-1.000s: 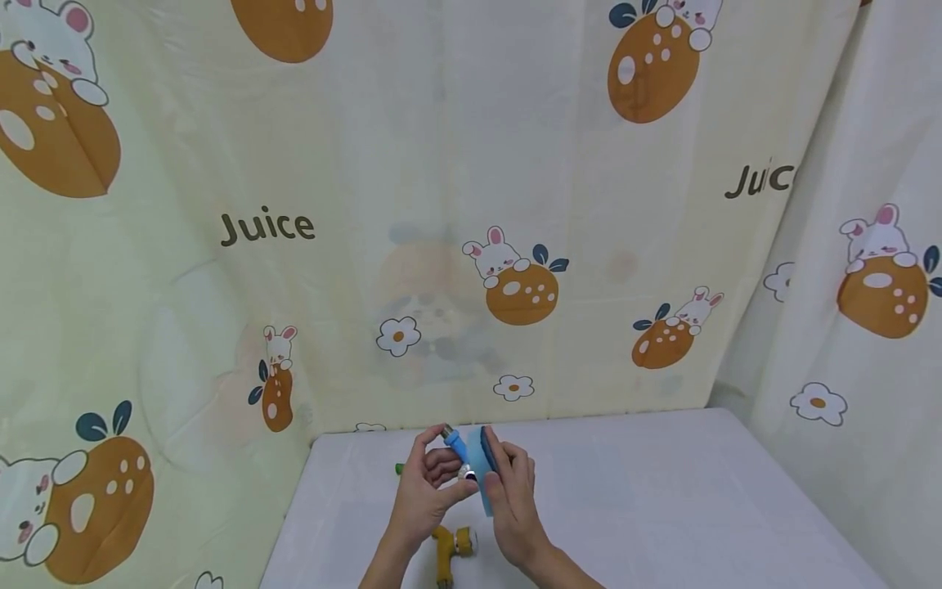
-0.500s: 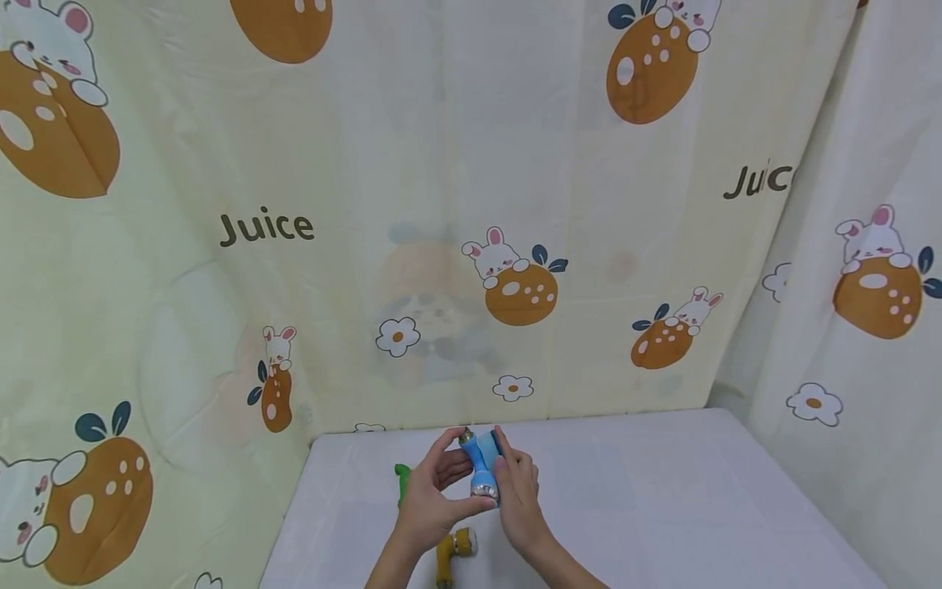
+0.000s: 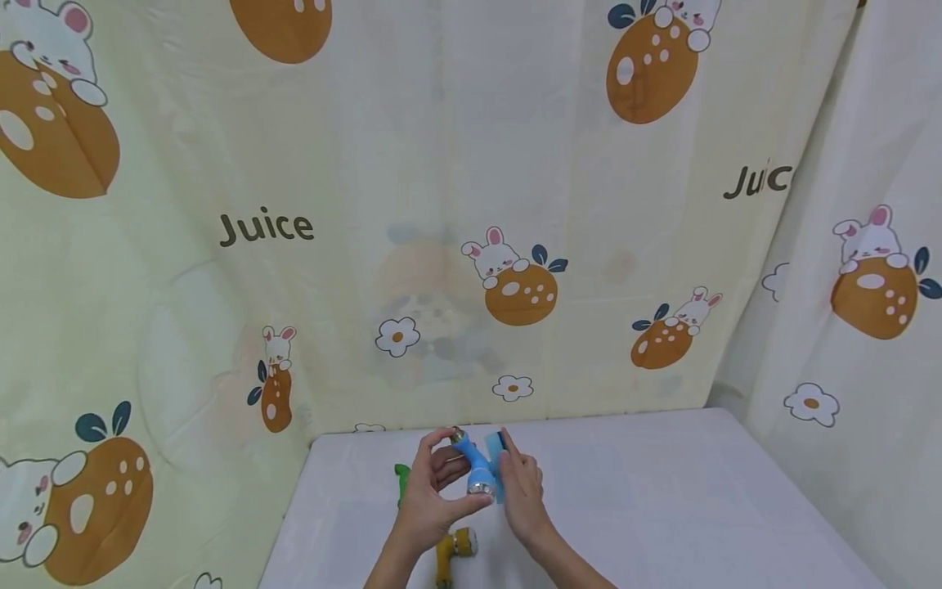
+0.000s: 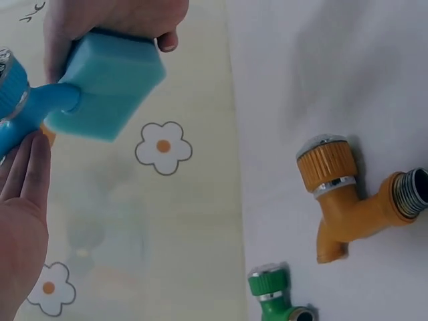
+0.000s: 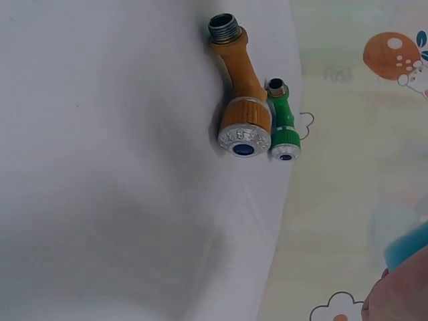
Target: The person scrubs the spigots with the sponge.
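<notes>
My left hand (image 3: 430,501) holds a light-blue tap (image 3: 477,468), its thumb under the chrome-ringed knob and a finger at the threaded end. To its right, my right hand (image 3: 526,501) grips a light-blue sponge (image 4: 115,83) by its darker back, as the left wrist view shows. There the tap's spout meets the sponge's face. Both things are held up above the table. In the right wrist view only a corner of the sponge (image 5: 406,247) and part of the right hand (image 5: 404,291) appear at the lower right edge.
On the white table (image 3: 662,499) lies an orange-yellow tap (image 4: 342,212) with a threaded end, below the left hand in the head view. A smaller green tap (image 5: 283,120) lies farther back, partly behind that hand. A printed curtain (image 3: 441,164) hangs behind the table.
The blue tap has turned so its knob faces down toward me. Relative to it, the sponge has shifted from in front to the right side. The taps on the table have not moved.
</notes>
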Demonstrator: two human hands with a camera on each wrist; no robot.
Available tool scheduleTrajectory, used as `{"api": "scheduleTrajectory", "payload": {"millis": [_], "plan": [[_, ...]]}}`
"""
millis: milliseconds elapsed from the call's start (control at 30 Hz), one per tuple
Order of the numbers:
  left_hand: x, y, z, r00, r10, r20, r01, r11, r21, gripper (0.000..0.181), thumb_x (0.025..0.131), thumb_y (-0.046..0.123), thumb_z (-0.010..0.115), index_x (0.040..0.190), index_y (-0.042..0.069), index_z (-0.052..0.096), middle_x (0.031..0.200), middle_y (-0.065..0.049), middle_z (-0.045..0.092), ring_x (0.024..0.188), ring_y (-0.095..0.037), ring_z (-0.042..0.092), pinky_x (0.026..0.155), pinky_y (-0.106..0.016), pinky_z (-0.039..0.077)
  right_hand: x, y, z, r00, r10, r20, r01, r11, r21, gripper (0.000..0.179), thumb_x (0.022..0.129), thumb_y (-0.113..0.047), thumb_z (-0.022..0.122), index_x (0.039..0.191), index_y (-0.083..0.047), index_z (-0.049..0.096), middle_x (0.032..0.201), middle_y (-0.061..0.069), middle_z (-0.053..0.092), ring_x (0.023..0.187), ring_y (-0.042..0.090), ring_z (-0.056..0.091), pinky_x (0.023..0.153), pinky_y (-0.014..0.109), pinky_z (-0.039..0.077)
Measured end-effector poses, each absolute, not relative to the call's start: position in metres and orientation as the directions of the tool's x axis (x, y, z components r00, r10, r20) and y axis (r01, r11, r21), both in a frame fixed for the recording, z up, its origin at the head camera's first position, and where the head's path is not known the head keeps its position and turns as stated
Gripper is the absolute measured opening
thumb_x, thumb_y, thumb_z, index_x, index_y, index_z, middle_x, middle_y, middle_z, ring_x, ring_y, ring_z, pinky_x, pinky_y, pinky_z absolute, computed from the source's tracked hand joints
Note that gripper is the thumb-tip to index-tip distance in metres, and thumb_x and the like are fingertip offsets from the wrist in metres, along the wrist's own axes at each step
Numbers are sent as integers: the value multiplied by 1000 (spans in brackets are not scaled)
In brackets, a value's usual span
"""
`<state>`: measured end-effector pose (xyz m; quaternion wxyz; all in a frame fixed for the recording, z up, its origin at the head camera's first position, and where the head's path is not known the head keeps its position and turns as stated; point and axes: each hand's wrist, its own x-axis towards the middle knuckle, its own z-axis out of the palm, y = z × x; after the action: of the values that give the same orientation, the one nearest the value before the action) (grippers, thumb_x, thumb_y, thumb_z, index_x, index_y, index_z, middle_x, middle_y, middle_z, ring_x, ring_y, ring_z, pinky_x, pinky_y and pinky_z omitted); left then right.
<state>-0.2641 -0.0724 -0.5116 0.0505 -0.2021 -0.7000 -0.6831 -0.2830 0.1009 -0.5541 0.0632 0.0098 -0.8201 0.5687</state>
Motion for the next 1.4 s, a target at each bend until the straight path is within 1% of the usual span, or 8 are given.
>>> {"api": "scheduleTrajectory", "payload": {"millis": [133, 267, 500, 700, 800, 967, 1267, 1400], "plan": [[-267, -78, -512, -932, 132, 337, 331, -66, 941, 108, 76, 10, 93, 157, 26, 24, 144, -15, 61, 129, -33, 65, 106, -39, 55, -276, 100, -556, -985, 105, 134, -96, 312, -945, 61, 111, -58, 21, 166, -30, 27, 140, 16, 41, 124, 28, 35, 88, 39, 39], [-272, -80, -513, -936, 36, 351, 345, -117, 931, 110, 76, 4, 92, 158, 31, 24, 147, -16, 53, 133, -39, 61, 102, -36, 57, -260, 93, -555, -956, 106, 275, -245, 230, -942, 52, 115, -42, 24, 166, -33, 23, 137, 8, 38, 117, 21, 34, 89, 34, 36], [-275, -72, -518, -931, -21, 366, 364, -168, 916, 88, 73, 6, 95, 139, 10, 37, 142, -21, 46, 135, -41, 58, 101, -34, 56, -239, 77, -556, -816, 70, 574, -554, 189, -811, 60, 110, -6, 34, 167, -22, 21, 144, 0, 31, 129, 12, 30, 104, 19, 29], [-273, -70, -517, -964, 34, 263, 252, -198, 947, 72, 79, 10, 91, 130, 4, 41, 141, -22, 48, 133, -36, 61, 103, -34, 55, -239, 75, -554, -779, 76, 622, -585, 269, -765, 62, 108, -2, 37, 166, -15, 21, 143, 7, 32, 127, 10, 27, 102, 19, 30], [-273, -72, -517, -972, 5, 234, 231, -158, 960, 53, 87, 15, 85, 123, 2, 49, 135, -18, 55, 120, -30, 67, 99, -29, 59, -241, 77, -552, -789, 95, 607, -560, 295, -774, 62, 108, -3, 38, 166, -15, 22, 142, 8, 33, 125, 10, 27, 99, 25, 31], [-276, -77, -518, -972, -17, 234, 234, -27, 972, 32, 92, 15, 80, 120, 10, 67, 123, -14, 64, 103, -22, 72, 89, -25, 61, -243, 78, -552, -801, 111, 588, -537, 299, -789, 60, 110, -7, 38, 167, -19, 22, 141, 7, 32, 125, 10, 26, 98, 23, 30], [-274, -78, -524, -953, 131, 275, 293, 156, 943, 43, 95, 11, 76, 136, 21, 70, 142, -8, 66, 130, -31, 63, 101, -36, 59, -249, 80, -553, -761, 98, 641, -594, 292, -750, 62, 108, -2, 41, 166, -15, 23, 140, 8, 34, 119, 11, 27, 94, 22, 32], [-276, -81, -527, -915, 229, 333, 387, 263, 884, 44, 94, 16, 77, 137, 21, 69, 138, -4, 69, 121, -26, 69, 96, -37, 61, -251, 83, -553, -769, 104, 631, -576, 317, -754, 62, 108, -4, 42, 166, -16, 25, 137, 6, 36, 115, 11, 28, 89, 27, 33]]}}
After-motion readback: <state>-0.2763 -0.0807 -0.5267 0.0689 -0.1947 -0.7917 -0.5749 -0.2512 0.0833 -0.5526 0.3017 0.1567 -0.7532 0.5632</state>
